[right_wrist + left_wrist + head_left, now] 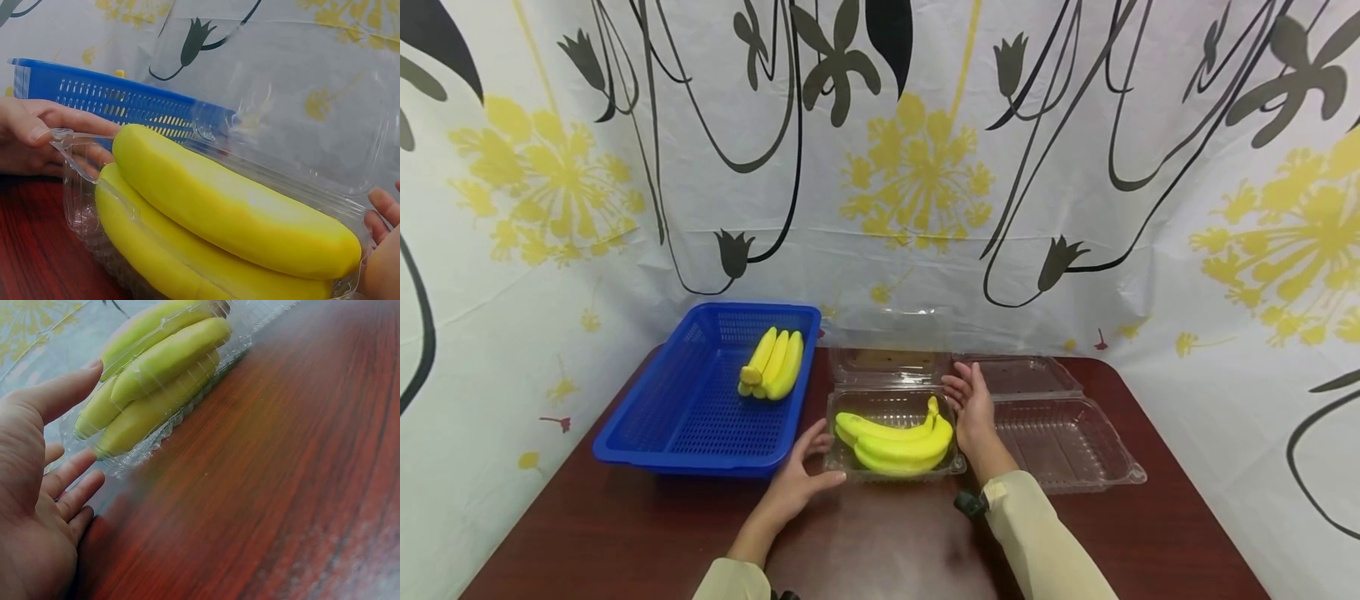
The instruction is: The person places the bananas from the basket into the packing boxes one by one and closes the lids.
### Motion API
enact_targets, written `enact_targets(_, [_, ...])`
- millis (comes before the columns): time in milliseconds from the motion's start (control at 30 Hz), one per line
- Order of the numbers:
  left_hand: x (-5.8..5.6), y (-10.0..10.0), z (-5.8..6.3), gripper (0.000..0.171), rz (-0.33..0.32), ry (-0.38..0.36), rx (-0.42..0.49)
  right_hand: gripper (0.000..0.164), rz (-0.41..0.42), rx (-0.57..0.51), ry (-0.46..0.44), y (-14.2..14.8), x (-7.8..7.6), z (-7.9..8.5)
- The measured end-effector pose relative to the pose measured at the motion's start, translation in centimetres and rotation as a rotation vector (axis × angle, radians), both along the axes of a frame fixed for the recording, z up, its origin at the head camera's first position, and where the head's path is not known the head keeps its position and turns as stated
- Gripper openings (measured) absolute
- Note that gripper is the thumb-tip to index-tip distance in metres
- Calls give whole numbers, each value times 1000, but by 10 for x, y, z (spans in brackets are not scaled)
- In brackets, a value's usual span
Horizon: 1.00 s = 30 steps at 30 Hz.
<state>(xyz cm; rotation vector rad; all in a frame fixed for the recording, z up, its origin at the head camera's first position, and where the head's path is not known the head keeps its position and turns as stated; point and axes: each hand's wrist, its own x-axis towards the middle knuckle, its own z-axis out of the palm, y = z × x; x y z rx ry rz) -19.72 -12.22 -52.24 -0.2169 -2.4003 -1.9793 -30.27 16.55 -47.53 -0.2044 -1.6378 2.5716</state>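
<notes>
A bunch of yellow bananas [898, 446] lies in a clear plastic clamshell box [891, 477], whose lid [891, 367] stands raised at the back. My left hand [797, 475] is at the box's left side, thumb near the front corner and fingers spread along the wall. At the right side, my right hand [973, 417] has its relaxed fingers right by the rim near the hinge. In the right wrist view, the bananas [231, 206] fill the box between both hands. The left wrist view shows the left hand [44, 469] with loosely extended fingers beside the box.
A blue plastic basket [700, 458] stands on the left with another bunch of bananas [772, 364] inside. On the right sits a second clear clamshell box [1063, 442], its lid [1018, 375] laid back. A patterned cloth [925, 275] hangs behind the dark red table [887, 542].
</notes>
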Motion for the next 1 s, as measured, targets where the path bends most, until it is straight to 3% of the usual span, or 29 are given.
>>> enact_targets(333, [2, 0, 1, 87, 7, -12, -37, 49, -65, -55, 10, -2, 2, 0])
enact_targets(1000, [2, -1, -1, 87, -1, -13, -22, 43, -37, -76, 16, 2, 3, -1])
